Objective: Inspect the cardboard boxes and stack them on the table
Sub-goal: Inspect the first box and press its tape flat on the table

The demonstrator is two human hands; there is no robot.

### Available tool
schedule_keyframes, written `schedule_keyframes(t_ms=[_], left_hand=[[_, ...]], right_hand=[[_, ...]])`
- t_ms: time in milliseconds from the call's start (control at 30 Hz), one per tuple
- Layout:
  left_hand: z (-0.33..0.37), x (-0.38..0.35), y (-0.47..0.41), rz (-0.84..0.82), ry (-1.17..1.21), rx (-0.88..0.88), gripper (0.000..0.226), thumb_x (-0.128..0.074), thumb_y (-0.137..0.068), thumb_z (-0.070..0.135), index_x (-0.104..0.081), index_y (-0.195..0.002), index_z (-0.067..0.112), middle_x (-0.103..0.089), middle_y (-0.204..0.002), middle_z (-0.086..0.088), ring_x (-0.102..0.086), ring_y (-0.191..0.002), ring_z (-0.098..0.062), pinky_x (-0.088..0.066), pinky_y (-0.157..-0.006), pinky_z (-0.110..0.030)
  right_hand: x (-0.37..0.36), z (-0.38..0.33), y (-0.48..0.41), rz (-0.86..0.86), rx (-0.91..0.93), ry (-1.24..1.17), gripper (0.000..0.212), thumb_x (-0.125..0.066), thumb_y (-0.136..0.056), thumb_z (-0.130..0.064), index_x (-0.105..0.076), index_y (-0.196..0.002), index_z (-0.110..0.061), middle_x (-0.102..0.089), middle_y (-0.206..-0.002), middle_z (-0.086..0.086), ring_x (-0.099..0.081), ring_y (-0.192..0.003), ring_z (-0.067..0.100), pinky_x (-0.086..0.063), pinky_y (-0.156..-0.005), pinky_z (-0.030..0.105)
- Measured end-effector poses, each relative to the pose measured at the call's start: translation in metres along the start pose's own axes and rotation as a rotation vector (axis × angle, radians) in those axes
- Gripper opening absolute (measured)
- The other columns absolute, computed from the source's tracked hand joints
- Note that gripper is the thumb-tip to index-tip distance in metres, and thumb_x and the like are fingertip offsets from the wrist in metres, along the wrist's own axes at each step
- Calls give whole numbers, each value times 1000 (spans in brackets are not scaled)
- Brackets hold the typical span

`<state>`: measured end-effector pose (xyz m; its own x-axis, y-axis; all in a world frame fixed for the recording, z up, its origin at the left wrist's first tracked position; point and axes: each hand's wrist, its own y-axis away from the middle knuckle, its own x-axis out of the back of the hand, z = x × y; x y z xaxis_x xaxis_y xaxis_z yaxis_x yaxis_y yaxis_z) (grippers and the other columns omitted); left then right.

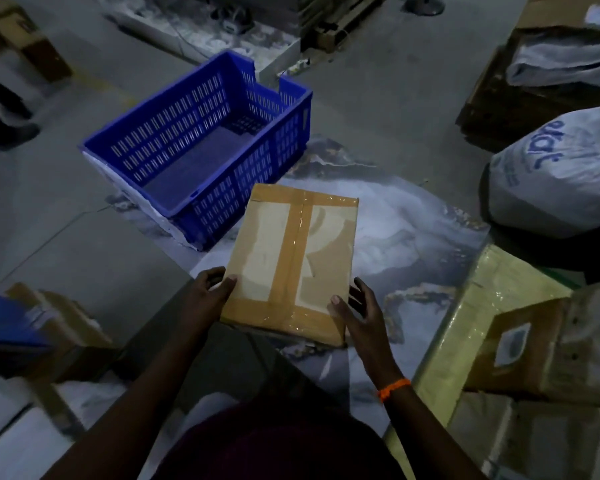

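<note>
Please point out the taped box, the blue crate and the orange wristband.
taped box (pixel 291 261), head view, top face
blue crate (pixel 274 150), head view, outer wall
orange wristband (pixel 394 389), head view, band middle

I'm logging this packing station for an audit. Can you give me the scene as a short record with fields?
held item: brown cardboard box sealed with tan tape, taped face up
left hand: grips near left corner, thumb on top
right hand: thumb on top, fingers along right side; orange wristband on wrist
box support: unclear whether lifted or resting
beyond box: blue slotted plastic crate, nothing visible inside
right side: grey plastic sack with blue lettering; yellowish film-wrapped box
surface: marble-patterned sheet
</note>
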<state>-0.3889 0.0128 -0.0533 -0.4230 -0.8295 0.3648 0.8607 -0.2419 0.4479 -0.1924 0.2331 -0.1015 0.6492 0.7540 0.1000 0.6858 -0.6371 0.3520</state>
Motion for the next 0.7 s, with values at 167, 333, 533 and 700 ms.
schedule_keyframes(t_ms=[167, 333, 533, 700], left_hand=[[10, -6, -15, 26, -90, -28, 43, -58, -97, 50, -56, -136, 33, -62, -127, -1, -61, -99, -12, -56, -80, -39], [44, -19, -41, -101, -136, -68, 57, -63, -96, 40, -42, -149, 28, -56, -140, -6, -59, -119, -24, -53, -95, -48], [60, -23, -56, -304, -77, -47, 72, -76, -83, 42, -38, -144, 40, -54, -135, 4, -55, -123, -21, -49, -101, -54], [67, -29, -48, -288, -1, -98, 78, -80, -80, 25, -39, -147, 24, -54, -137, 4, -55, -121, -15, -53, -94, -41]], right_hand=[[10, -20, -32, 8, 26, 51, 68, -76, -89, -47, -47, -148, -33, -58, -144, -4, -56, -131, 15, -53, -106, 43], [8, -45, -64, -31, -39, 57, 86, -77, -81, -62, -44, -154, -33, -55, -150, -3, -57, -132, 20, -51, -108, 52], [-9, -56, -49, -54, 10, -4, 64, -72, -88, -55, -49, -147, -46, -66, -136, -17, -63, -125, 11, -55, -104, 48], [0, -76, -36, 74, 75, -53, 57, -69, -98, -37, -47, -150, -41, -64, -140, -13, -63, -126, 11, -56, -103, 47]])
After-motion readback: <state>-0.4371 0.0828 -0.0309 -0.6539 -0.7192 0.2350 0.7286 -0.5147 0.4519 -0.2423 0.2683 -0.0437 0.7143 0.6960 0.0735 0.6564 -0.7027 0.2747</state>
